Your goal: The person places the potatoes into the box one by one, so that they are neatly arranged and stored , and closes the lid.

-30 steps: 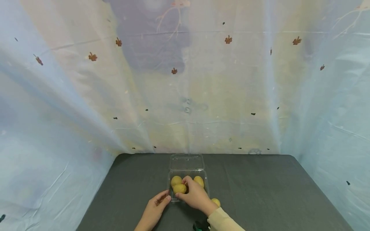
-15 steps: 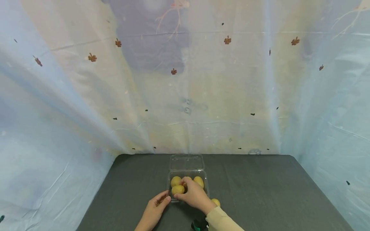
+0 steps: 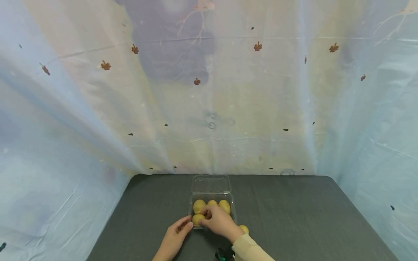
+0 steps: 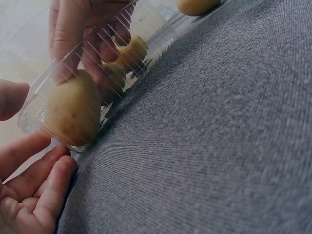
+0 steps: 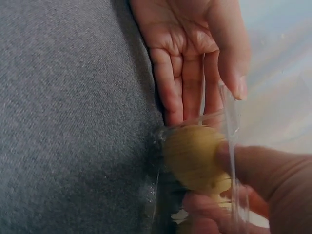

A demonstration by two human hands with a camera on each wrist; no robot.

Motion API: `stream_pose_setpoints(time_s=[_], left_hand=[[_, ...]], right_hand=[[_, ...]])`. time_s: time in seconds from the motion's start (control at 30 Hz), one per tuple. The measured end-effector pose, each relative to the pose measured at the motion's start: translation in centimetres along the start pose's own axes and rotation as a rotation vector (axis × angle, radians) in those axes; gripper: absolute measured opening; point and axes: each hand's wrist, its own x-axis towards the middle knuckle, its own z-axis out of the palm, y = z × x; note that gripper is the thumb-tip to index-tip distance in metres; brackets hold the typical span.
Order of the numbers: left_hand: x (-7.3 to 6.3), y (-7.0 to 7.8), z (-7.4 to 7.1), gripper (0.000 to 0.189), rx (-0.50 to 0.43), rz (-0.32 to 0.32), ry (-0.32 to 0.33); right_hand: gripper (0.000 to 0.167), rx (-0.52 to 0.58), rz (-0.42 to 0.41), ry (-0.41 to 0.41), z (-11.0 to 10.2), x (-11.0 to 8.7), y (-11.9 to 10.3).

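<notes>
A clear plastic clamshell box stands on the dark cloth with its lid folded back. Several yellow potatoes sit inside, including one at the back left and one at the back right. My right hand reaches into the box and holds a potato between thumb and fingers, low in the near left corner. Outside that corner is my left hand, its extended fingers against the end wall and its thumb near the rim.
Another potato lies on the cloth right of the box, partly behind the right wrist. A black object with a green part is beside the right sleeve. Patterned curtains rise behind and beside the table.
My right hand has brought its potato toward me and to the left, down into the box's near left corner. More of the back row shows. The left hand has stayed at the box's side.
</notes>
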Motion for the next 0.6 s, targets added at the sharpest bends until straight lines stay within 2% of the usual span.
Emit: stream_pose_setpoints(time_s=[0.23,0.43,0.6], left_hand=[[0.07,0.03,0.07,0.06,0.016,0.007,0.021],[0.05,0.04,0.23,0.058,0.018,0.033,0.031],[0.07,0.06,0.2,0.059,0.017,0.025,0.028]], right_hand=[[0.017,-0.126,0.04,0.084,-0.15,-0.45,0.14],[0.015,-0.107,0.043,0.079,-0.34,-0.55,-0.08],[0.019,-0.076,0.045,0.072,-1.02,-0.84,-0.08]])
